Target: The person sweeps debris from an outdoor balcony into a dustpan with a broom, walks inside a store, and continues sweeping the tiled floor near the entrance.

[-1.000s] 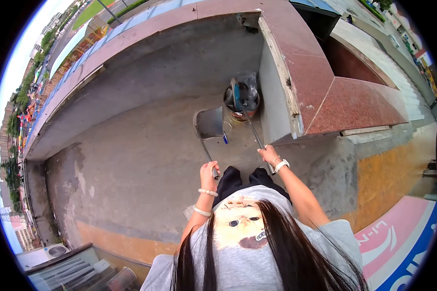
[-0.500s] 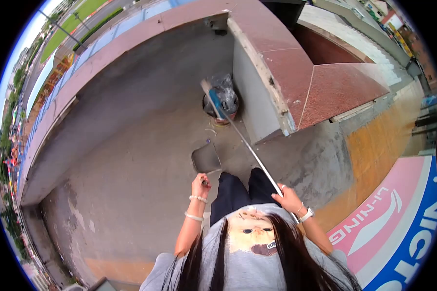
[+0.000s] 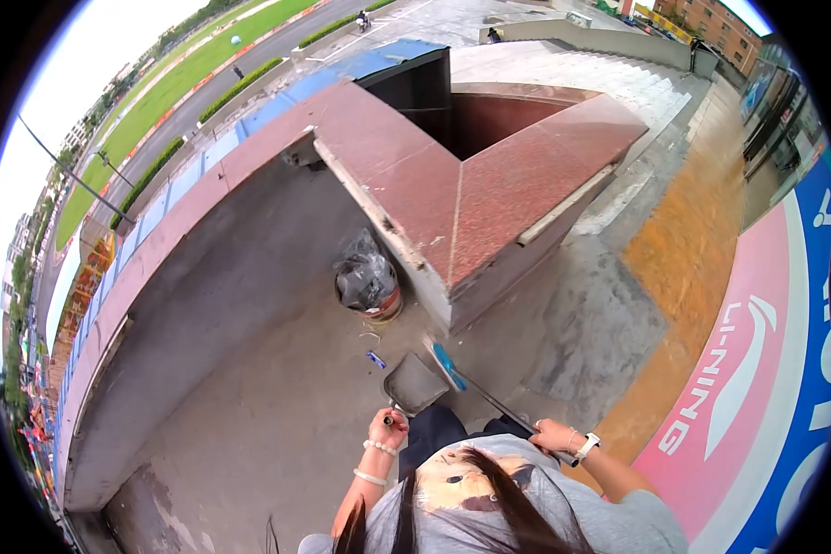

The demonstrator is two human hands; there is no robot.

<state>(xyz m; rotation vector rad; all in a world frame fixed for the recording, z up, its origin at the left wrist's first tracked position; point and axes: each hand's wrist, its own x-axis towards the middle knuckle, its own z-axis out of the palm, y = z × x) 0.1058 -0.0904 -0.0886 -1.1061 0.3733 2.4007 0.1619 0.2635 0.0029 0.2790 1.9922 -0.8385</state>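
My left hand (image 3: 388, 427) is closed around the upright handle of a grey dustpan (image 3: 415, 382), whose pan rests on the concrete floor before my legs. My right hand (image 3: 552, 435) grips the pole of a broom (image 3: 449, 366) with a blue head and pale bristles. That head is low, close to the right side of the dustpan. A small blue and white piece of litter (image 3: 376, 358) lies just beyond the dustpan, to its left. Farther ahead stands a bucket (image 3: 385, 307) lined with a dark plastic bag (image 3: 364, 277).
A curved wall with a reddish stone ledge (image 3: 222, 189) runs along the left and front. Its angular stone corner (image 3: 448, 263) juts out behind the bucket. On the right stands a pink and blue banner (image 3: 711, 388); grey steps (image 3: 609, 74) lie beyond.
The broom head has come down from over the bucket to beside the dustpan. My view has tilted up and turned right, and the blue litter now shows more plainly.
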